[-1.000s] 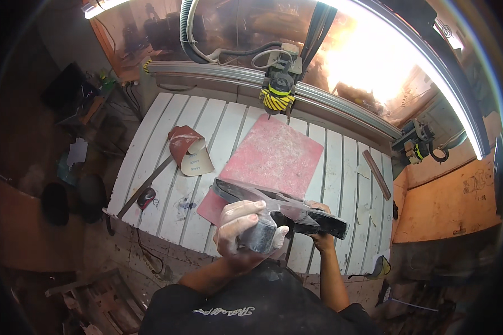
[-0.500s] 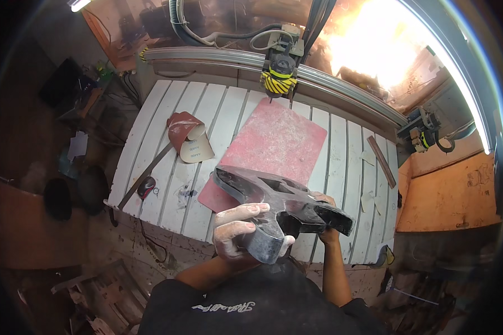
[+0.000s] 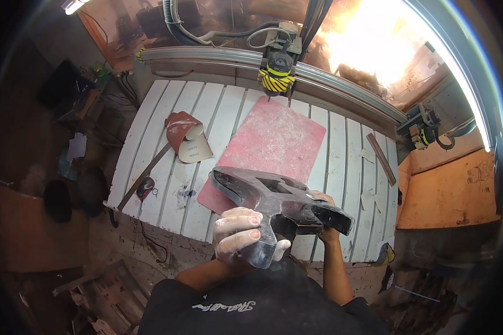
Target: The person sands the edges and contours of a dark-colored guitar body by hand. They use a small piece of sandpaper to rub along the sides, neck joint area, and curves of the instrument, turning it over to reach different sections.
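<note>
A dusty black-grey hollow piece (image 3: 262,192) with thick branching arms and open recesses is held up over the near edge of the slatted table. My left hand (image 3: 237,234), coated in pale dust, wraps its fingers around the near left arm of the piece, with the thumb on the other side. My right hand (image 3: 324,200) grips the right side from behind; most of its fingers are hidden by the piece. Beyond it, a dusty red mat (image 3: 276,139) lies flat on the table, its near left corner partly behind the piece.
A curled sheet of sandpaper (image 3: 183,131), a long dark strip (image 3: 145,174) and a computer mouse (image 3: 146,187) lie on the left of the white slatted table (image 3: 173,195). A brown strip (image 3: 381,159) lies at right. A machine head (image 3: 279,64) hangs from a rail over the far edge.
My left hand has shifted its grip on the near left arm, its fingers now curled further over it. The hollow piece has tilted slightly. My right hand stays nearly in place.
</note>
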Demonstrator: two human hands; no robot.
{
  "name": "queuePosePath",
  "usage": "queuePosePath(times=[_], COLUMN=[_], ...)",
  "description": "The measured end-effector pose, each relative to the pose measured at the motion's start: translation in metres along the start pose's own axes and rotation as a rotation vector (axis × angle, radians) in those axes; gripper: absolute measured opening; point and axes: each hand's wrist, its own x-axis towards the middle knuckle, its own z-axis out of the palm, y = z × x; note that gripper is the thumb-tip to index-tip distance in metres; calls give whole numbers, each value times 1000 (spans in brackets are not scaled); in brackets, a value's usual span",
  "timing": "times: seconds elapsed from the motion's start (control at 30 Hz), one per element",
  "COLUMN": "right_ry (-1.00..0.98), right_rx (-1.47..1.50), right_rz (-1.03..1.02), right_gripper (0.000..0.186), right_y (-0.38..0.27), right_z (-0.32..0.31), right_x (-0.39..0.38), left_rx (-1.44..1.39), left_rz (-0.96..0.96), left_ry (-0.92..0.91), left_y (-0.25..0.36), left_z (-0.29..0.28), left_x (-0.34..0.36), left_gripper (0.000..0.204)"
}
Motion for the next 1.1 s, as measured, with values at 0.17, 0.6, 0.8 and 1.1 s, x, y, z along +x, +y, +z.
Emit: queuePosePath(times=[0.17,0.6,0.8,1.1], right_ry=[0,44,8,-2], right_rx=[99,146,67,72], right_rz=[33,84,-78,-45], right_gripper=[55,90,53,78], right_y=[-5,13,4,-6], right_z=[2,4,13,24], right_x=[-2,-17,-3,10], left_rx=[-115,-314,-321,-348], left_rz=[-53,-120,-109,-406], left_ry=[47,-158,-224,-220], left_y=[-4,-34,-28,-53], left_z=[6,2,-27,-35], left_x=[-9,-35,-6,-39], left_gripper=[74,80,82,65])
